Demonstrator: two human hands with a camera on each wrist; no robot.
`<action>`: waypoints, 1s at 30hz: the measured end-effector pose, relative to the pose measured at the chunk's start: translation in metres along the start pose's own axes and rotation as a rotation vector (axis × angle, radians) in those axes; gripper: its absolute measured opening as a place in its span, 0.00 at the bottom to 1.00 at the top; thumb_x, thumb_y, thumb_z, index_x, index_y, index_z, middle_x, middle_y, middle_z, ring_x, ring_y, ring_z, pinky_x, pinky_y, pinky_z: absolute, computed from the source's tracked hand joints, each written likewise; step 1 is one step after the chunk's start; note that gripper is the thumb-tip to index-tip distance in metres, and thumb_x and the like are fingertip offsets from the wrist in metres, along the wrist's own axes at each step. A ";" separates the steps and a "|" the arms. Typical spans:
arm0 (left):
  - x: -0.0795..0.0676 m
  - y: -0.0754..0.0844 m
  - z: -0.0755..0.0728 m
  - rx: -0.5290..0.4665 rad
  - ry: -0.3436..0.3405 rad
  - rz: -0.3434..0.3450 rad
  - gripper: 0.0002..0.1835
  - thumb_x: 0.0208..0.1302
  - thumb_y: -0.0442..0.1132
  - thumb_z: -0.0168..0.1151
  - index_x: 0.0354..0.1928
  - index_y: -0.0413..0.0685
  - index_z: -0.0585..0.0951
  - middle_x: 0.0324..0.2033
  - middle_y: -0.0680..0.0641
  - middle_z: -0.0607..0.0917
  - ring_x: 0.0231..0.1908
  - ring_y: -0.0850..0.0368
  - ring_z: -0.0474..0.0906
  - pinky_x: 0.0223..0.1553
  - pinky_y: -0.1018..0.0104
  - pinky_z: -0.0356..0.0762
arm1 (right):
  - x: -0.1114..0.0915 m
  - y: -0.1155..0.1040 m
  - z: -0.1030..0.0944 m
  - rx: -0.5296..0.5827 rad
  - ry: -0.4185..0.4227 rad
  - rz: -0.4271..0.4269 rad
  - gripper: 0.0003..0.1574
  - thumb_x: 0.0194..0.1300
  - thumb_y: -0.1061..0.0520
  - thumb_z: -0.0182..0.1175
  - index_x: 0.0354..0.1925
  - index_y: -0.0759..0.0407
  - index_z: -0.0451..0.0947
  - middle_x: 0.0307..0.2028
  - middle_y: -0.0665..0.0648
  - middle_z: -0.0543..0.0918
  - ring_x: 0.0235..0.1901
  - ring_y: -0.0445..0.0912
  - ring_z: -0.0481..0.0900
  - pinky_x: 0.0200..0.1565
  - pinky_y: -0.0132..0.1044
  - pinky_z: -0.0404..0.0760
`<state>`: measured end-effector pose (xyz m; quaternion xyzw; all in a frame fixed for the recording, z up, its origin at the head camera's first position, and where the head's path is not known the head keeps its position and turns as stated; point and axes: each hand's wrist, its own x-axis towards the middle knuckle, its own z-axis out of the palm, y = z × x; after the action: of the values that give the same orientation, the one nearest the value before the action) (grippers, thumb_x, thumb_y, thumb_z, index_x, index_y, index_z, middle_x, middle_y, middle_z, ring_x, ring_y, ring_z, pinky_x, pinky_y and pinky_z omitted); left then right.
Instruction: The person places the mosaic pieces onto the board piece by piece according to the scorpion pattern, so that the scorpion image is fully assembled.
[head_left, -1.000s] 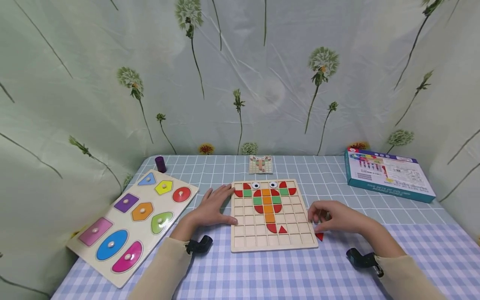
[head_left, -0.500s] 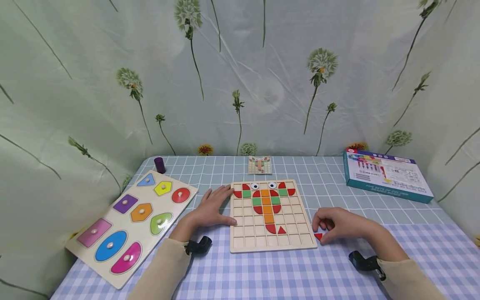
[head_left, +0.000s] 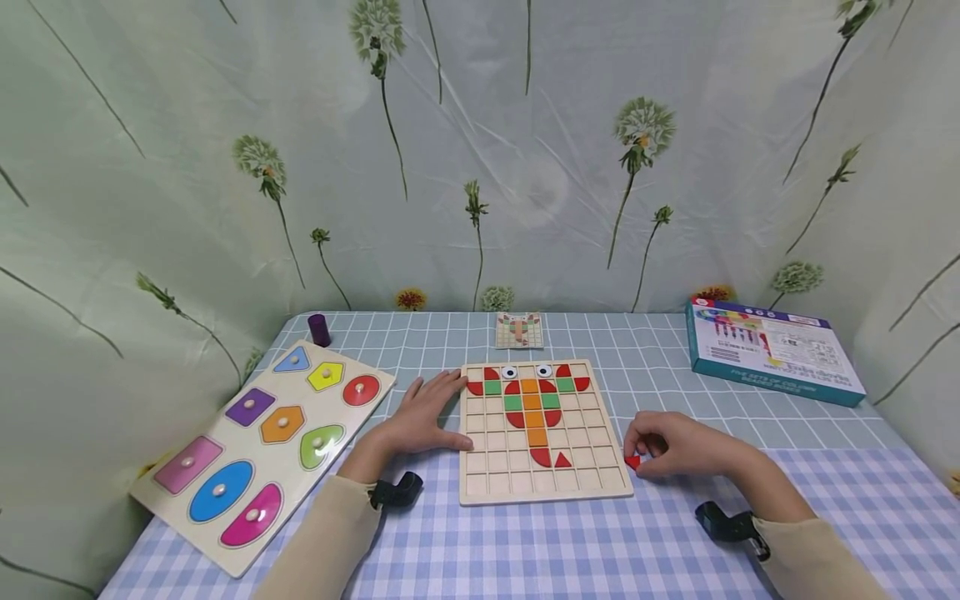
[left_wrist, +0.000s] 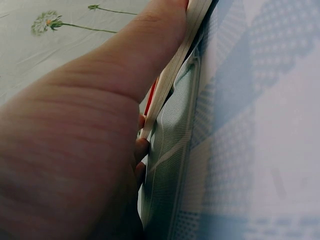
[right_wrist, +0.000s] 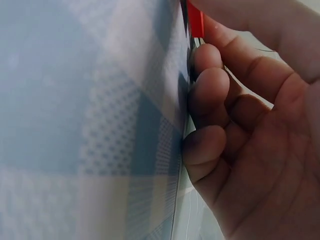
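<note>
In the head view a square wooden grid board (head_left: 497,485) lies on the table, with red, green and orange tiles forming a figure and two eye pieces on it. My left hand (head_left: 426,417) rests along the board's left edge, fingers extended and thumb at its side. Just beyond the right edge, my right hand (head_left: 686,446) pinches a red triangle tile (head_left: 633,461) between thumb and index finger. That red tile (right_wrist: 196,21) shows between those fingertips in the right wrist view, the other fingers curled close to the cloth. Another red triangle (head_left: 562,460) sits on the board's lower part.
Behind the board lies a small pattern card (head_left: 519,331). A knob puzzle board (head_left: 247,442) with several coloured shapes stands at the left, a dark purple cylinder (head_left: 319,330) beyond it. A flat teal-edged box (head_left: 776,350) lies at the back right.
My right hand has shifted slightly right and toward me, and its thumb and index finger have closed on the red triangle, which has turned and moved a little. My left hand stays put.
</note>
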<state>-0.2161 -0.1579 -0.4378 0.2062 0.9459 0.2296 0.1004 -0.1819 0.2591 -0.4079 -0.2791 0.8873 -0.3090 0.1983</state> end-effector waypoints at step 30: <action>0.000 0.001 -0.001 0.002 -0.004 0.000 0.58 0.49 0.65 0.73 0.79 0.55 0.56 0.80 0.49 0.53 0.80 0.49 0.42 0.78 0.39 0.31 | 0.017 -0.034 0.015 -0.124 0.238 0.049 0.13 0.57 0.56 0.73 0.40 0.47 0.81 0.35 0.45 0.79 0.32 0.39 0.73 0.33 0.27 0.77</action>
<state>-0.2163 -0.1571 -0.4366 0.2068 0.9459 0.2281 0.1019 -0.1738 0.2199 -0.3997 -0.2305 0.9285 -0.2795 0.0813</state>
